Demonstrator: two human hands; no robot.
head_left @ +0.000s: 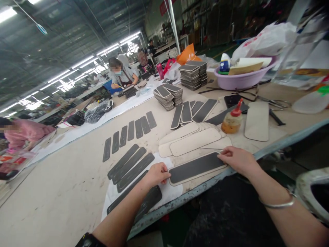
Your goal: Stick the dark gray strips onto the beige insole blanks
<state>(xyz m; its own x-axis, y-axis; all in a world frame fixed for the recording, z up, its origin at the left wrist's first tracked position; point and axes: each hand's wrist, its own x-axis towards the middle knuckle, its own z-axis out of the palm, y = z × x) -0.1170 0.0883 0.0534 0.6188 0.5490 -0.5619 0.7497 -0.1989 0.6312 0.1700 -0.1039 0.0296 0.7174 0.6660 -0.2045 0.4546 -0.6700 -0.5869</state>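
Note:
A long dark strip (196,167) lies on a beige backing piece near the table's front edge. My left hand (157,174) presses on its left end and my right hand (238,159) presses on its right end, fingers flat. Behind it a fan of beige rounded boards (191,141) is spread out. Left of my left hand, several dark strips (131,164) lie on a white sheet (171,192).
A glue bottle with a red cap (232,120) stands behind the boards, beside a single beige board (257,120). Stacks of dark pieces (194,73), a lilac basin (240,79) and scissors (271,101) sit farther back. People work at the long table's far end.

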